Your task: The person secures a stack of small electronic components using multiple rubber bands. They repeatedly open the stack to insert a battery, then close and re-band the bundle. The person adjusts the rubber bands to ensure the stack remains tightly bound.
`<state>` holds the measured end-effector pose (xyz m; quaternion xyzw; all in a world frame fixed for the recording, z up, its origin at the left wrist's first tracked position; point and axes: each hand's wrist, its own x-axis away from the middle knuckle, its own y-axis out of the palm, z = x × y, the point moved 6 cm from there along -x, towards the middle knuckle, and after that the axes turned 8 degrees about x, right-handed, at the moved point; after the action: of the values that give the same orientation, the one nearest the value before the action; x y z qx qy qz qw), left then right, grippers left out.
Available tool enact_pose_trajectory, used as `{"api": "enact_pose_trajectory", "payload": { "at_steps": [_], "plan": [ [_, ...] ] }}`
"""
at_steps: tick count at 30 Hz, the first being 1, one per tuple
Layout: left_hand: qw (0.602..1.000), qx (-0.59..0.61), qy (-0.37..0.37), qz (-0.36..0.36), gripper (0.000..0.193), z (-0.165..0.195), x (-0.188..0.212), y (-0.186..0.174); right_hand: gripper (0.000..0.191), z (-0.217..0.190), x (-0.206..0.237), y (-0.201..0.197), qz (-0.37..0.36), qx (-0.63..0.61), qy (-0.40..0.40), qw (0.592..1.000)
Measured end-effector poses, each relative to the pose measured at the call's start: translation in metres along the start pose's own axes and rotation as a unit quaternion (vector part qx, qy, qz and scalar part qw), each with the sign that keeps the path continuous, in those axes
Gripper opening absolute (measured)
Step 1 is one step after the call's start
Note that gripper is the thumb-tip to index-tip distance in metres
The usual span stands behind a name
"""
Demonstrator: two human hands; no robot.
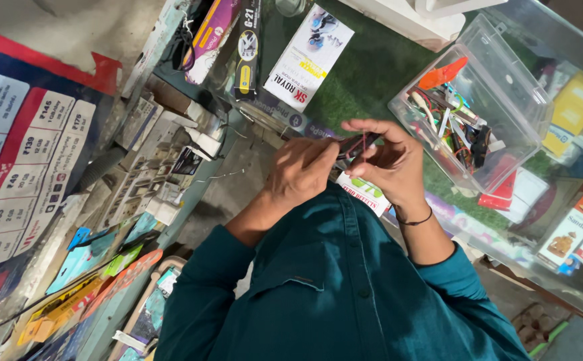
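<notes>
Both my hands meet in front of my chest, over a glass counter (pixel 505 254). My left hand (pixel 299 172) and my right hand (pixel 390 160) together pinch a small dark object with a reddish edge (pixel 355 144). Their fingers cover most of it, so its kind is unclear. A thin black band circles my right wrist (pixel 417 219). Teal shirt sleeves cover both forearms. Under my hands lies a small white and green packet (pixel 366 192).
An open clear plastic box (pixel 505 80) holding several small tools and coloured parts sits right of my hands on a green mat (pixel 365 73). Product boxes (pixel 308 57) lie ahead. More packets fill the glass case on the right, and card racks and posters (pixel 24 167) stand on the left.
</notes>
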<state>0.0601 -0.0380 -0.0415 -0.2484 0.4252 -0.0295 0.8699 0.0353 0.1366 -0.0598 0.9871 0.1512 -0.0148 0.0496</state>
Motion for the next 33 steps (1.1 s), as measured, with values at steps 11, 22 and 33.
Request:
{"api": "enact_pose_trajectory", "payload": {
  "at_steps": [11, 22, 33],
  "plan": [
    [0.981, 0.101, -0.161, -0.036, 0.029, -0.013, 0.008, 0.013, 0.044, -0.037, -0.017, 0.021, 0.006, 0.364, 0.06, 0.929],
    [0.824, 0.394, -0.403, 0.055, 0.027, -0.044, 0.038, 0.039, 0.023, -0.049, 0.021, 0.003, 0.219, 0.378, -0.115, 0.892],
    [0.711, 0.532, -0.448, 0.106, 0.034, -0.041, 0.039, 0.044, 0.018, 0.019, 0.042, -0.01, 0.246, 0.244, -0.069, 0.936]
  ]
}}
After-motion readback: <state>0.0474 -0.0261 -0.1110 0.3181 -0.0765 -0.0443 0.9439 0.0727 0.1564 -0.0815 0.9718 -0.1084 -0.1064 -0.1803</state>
